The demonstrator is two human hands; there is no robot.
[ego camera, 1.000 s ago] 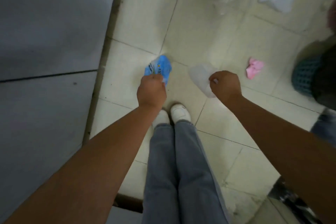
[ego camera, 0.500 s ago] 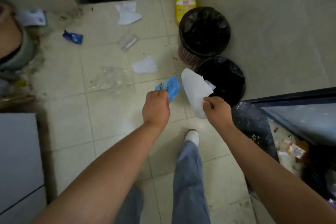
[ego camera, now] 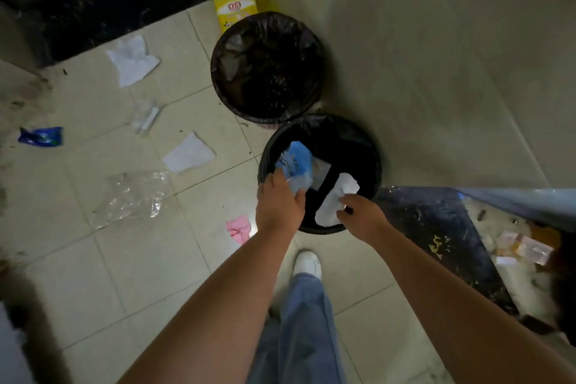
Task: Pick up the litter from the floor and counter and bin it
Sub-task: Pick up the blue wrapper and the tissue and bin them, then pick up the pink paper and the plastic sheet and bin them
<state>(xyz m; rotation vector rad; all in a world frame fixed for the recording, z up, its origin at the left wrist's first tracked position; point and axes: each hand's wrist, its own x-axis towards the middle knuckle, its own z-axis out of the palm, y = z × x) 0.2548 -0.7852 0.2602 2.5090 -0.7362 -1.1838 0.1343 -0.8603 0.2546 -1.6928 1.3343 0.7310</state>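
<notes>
Near bin point(ego camera: 372, 146), black liner, stands on the tiled floor point(ego camera: 149, 259) just right of centre; a second lined bin point(ego camera: 218, 72) sits directly beyond it, rims almost touching. Both hands are over the near bin's opening.

Handling, judged: all litter here looks very light and limp, with no stiffness and nothing fragile. Film and wrapper are likely slippery, so pinch at an edge or scrunch into the palm; paper will crumple and takes a pinch at any corner.

Largest to smallest:
- Clear plastic film point(ego camera: 134, 193), crumpled flat on the floor, left of the hands.
- White paper point(ego camera: 335, 196), creased sheet, hanging over the near bin's mouth. Right hand point(ego camera: 363, 218) pinches its near edge between thumb and fingertips.
- Blue wrapper point(ego camera: 296, 164), glossy with print, above the near bin's left rim. Left hand point(ego camera: 279, 203) has fingers closed around its lower end.
- Torn white paper point(ego camera: 132, 59), far left.
- White tissue point(ego camera: 188, 153), mid floor.
- Pink scrap point(ego camera: 238, 229), just left of the left wrist.
- Small blue wrapper point(ego camera: 40, 136), far left edge.

Neither held piece is released yet.
</notes>
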